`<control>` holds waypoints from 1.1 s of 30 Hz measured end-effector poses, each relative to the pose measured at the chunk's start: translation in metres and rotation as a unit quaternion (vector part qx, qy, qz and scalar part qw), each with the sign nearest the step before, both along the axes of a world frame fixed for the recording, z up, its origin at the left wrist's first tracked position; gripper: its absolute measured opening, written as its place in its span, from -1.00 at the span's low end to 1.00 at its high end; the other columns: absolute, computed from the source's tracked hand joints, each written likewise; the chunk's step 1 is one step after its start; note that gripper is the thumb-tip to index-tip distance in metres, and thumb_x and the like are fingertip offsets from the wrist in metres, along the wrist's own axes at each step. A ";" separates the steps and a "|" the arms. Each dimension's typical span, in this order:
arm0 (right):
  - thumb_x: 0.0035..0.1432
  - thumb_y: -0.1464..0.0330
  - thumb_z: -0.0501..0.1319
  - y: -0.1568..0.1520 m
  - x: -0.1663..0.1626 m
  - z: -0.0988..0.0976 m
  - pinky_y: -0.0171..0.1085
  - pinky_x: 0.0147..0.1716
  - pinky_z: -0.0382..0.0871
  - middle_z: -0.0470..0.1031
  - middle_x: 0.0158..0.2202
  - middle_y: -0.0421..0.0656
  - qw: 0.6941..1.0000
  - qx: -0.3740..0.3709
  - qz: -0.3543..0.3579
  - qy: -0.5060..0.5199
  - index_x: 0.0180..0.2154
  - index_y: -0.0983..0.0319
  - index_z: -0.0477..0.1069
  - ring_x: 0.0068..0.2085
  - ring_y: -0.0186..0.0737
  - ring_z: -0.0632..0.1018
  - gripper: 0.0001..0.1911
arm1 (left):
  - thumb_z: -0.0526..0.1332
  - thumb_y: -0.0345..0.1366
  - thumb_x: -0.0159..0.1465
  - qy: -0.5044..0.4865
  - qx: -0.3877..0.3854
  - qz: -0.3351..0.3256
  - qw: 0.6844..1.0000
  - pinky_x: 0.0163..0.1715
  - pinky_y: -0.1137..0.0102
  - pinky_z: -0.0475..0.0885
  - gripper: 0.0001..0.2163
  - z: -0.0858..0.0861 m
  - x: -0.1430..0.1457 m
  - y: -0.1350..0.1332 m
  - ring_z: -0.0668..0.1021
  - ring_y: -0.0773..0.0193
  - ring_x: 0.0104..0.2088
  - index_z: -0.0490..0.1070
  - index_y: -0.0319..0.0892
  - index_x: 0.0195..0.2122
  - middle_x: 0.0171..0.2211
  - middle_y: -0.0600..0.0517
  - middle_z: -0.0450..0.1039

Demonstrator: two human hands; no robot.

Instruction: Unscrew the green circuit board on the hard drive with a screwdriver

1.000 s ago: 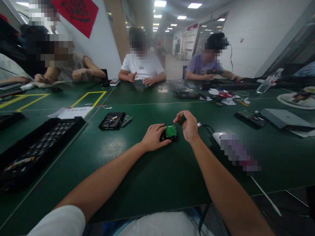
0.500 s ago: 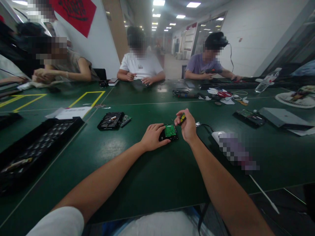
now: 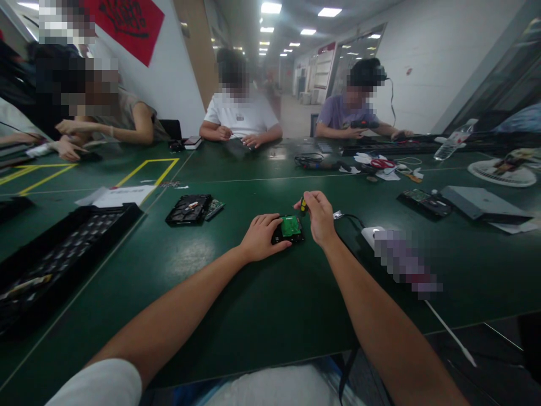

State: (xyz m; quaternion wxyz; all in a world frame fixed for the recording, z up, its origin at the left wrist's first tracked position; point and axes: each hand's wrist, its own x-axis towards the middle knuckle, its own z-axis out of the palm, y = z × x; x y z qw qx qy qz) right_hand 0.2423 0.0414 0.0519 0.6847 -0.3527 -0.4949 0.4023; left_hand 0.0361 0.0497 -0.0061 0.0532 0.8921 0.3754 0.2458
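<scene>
A black hard drive (image 3: 296,238) with a green circuit board (image 3: 291,226) facing up lies on the green table. My left hand (image 3: 262,238) rests over its left side, with fingers and thumb gripping its edges. Just right of and above the drive, my right hand (image 3: 320,217) pinches a short yellow and black screwdriver (image 3: 303,205). The screwdriver is held roughly upright; its tip is too small to make out. Left of my hands sit a black casing (image 3: 188,210) and a small circuit board (image 3: 214,208).
A long black tray (image 3: 63,254) stands at the left. A phone-like device (image 3: 399,258) with cables lies by my right forearm. Further right are another drive (image 3: 425,203), a grey metal box (image 3: 486,204) and a water bottle (image 3: 455,141). Several people sit across the table (image 3: 236,310).
My right hand has shifted slightly left and turned, bringing the screwdriver more upright near the drive's upper right corner. My left hand stays on the drive.
</scene>
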 end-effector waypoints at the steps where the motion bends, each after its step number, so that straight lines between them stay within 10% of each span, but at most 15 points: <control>1: 0.23 -0.01 0.42 -0.001 -0.001 0.001 -0.23 -0.21 0.43 0.55 -0.40 -0.27 1.000 -0.003 -0.004 -0.004 -0.28 0.12 0.41 -0.33 -0.26 0.56 -0.62 | 0.33 0.22 0.33 0.000 -0.001 0.000 1.000 0.36 -0.12 0.28 -0.31 0.000 0.000 0.000 0.42 -0.20 0.34 0.40 -0.13 0.33 0.34 -0.22 0.39; 12: 0.41 0.00 0.17 -0.001 0.008 0.002 -0.18 -0.17 0.43 0.53 -0.39 -0.20 0.998 0.048 0.023 -0.045 -0.30 0.11 0.59 -0.30 -0.19 0.56 -0.59 | 0.32 0.22 0.34 -0.001 0.000 -0.002 1.000 0.36 -0.11 0.27 -0.30 0.000 0.000 0.000 0.42 -0.20 0.34 0.39 -0.15 0.34 0.34 -0.23 0.39; 33: 0.35 -0.01 0.30 0.000 0.003 0.001 -0.19 -0.19 0.47 0.48 -0.44 -0.25 0.999 0.034 0.029 -0.002 -0.36 0.11 0.50 -0.35 -0.22 0.56 -0.63 | 0.31 0.22 0.34 0.004 0.009 -0.001 1.000 0.35 -0.10 0.29 -0.30 0.000 -0.001 0.000 0.43 -0.18 0.33 0.39 -0.16 0.33 0.34 -0.23 0.39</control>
